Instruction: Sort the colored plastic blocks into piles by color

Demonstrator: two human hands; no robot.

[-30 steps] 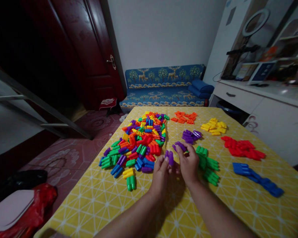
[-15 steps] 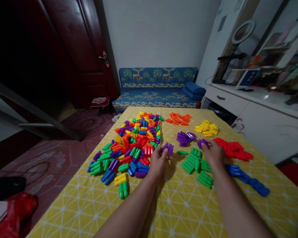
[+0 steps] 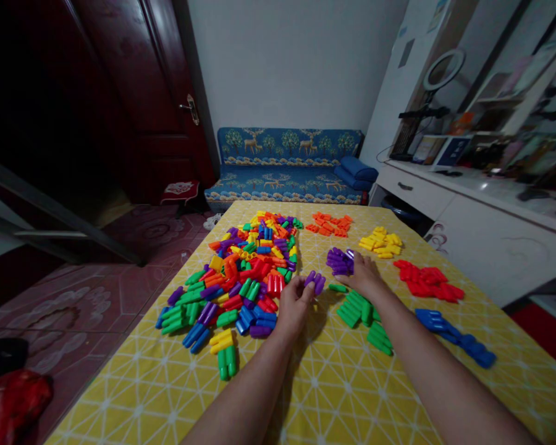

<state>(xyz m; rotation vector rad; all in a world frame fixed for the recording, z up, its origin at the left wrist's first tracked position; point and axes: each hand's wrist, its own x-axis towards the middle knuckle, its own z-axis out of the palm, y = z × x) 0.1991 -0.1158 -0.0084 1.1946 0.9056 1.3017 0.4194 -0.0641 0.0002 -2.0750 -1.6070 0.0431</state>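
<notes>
My left hand (image 3: pixel 295 304) is closed on a purple toy block (image 3: pixel 315 282) made of joined rounded tubes, held just right of a big mixed-colour heap of blocks (image 3: pixel 241 272). My right hand (image 3: pixel 364 276) rests at the right edge of a small purple pile (image 3: pixel 340 261), thumb and fingers apart. Its fingertips partly cover that edge, and no block shows in its grasp. Just below the right hand lies a green pile (image 3: pixel 356 308), with a single green block (image 3: pixel 338 288) beside it.
Farther back are an orange pile (image 3: pixel 330 224) and a yellow pile (image 3: pixel 380 241). To the right sit a red pile (image 3: pixel 427 281) and a row of blue blocks (image 3: pixel 456 337). A yellow patterned cloth (image 3: pixel 324 395) covers the table. Beyond it stands a blue sofa (image 3: pixel 282 179).
My right hand has moved left to the purple pile, and the purple block it held no longer shows apart from the pile. My left hand keeps its purple block in nearly the same place.
</notes>
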